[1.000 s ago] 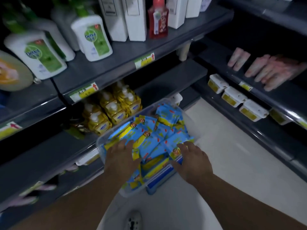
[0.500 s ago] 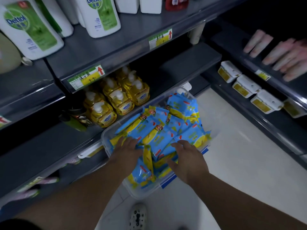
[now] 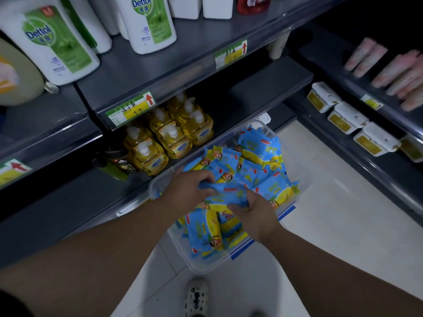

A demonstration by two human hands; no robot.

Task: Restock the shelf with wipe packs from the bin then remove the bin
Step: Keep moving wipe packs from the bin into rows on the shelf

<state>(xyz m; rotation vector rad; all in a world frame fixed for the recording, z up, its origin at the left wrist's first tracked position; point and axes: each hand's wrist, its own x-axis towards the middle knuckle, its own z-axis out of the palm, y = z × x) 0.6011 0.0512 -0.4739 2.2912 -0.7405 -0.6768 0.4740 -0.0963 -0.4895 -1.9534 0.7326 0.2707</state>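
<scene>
From my end, far left, I see white Dettol bottles [image 3: 57, 46] with green labels standing on the upper board. A yellow and green price tag [image 3: 130, 109] with a red arrow is clipped to that board's edge. Below it, on the dark grey shelf [image 3: 68, 202], stands a cluster of yellow pump bottles [image 3: 169, 136].

My left hand [image 3: 187, 191] reaches into the clear plastic bin [image 3: 206, 264], its fingers curled round the left end of one wipe pack [image 3: 226, 193]. This is a flat, soft pouch, bright blue with a red tab. My right hand [image 3: 256, 213] grips the same pouch from its near right side, with the fingers wrapped over the edge.

The bin sits just in front of the shelf's edge, over the pale floor (I cannot tell what it rests on). It has blue latches [image 3: 286, 212] on its right wall. It is heaped with more wipe packs [image 3: 258, 170], blue with yellow bands and a small cartoon figure, lying tilted and overlapping.

Further right, white boxes [image 3: 345, 117] with yellow fronts line a low shelf, and pink tubes [image 3: 393, 72] lie on the board above them. A spotted white shoe [image 3: 196, 296] shows at the bottom.
</scene>
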